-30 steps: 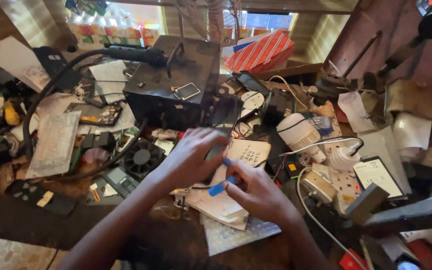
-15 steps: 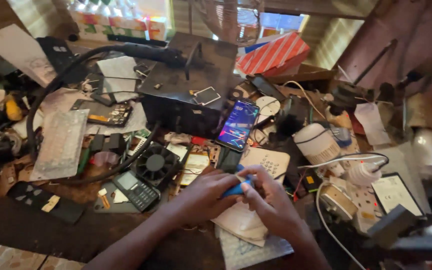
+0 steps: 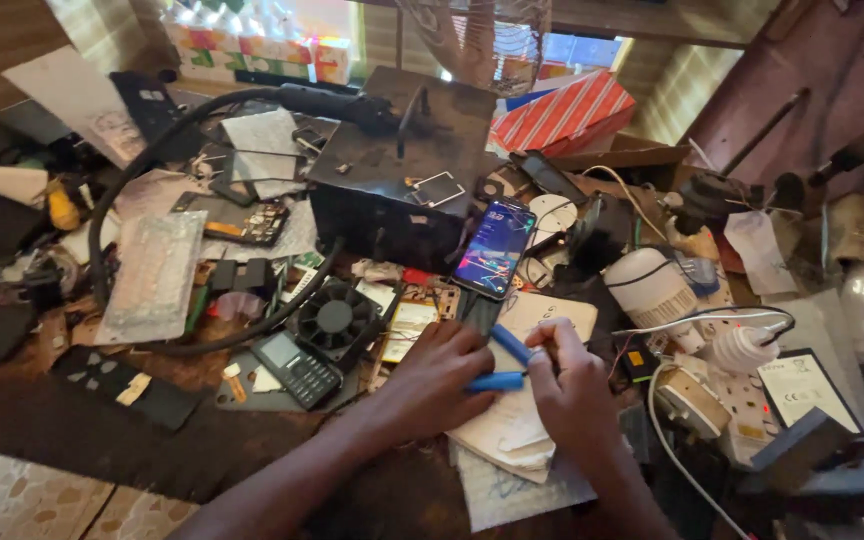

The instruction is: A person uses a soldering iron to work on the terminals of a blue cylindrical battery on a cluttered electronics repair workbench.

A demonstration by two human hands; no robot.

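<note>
A small black fan (image 3: 333, 318) sits on the messy counter (image 3: 72, 440), with a button phone (image 3: 297, 368) just below it. Next, the left hand (image 3: 437, 385) is curled shut around a blue tool (image 3: 497, 381). The right hand (image 3: 574, 385) is closed on a thin blue stick (image 3: 512, 346). Both hands are over a pile of papers (image 3: 507, 440). A lit phone (image 3: 494, 248) leans behind them.

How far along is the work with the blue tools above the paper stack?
Set up: a lit smartphone leans against the black box. In hand: the left hand and right hand hold blue tools over the paper stack. The piece being worked on is hidden, so what is left cannot be judged.
</note>
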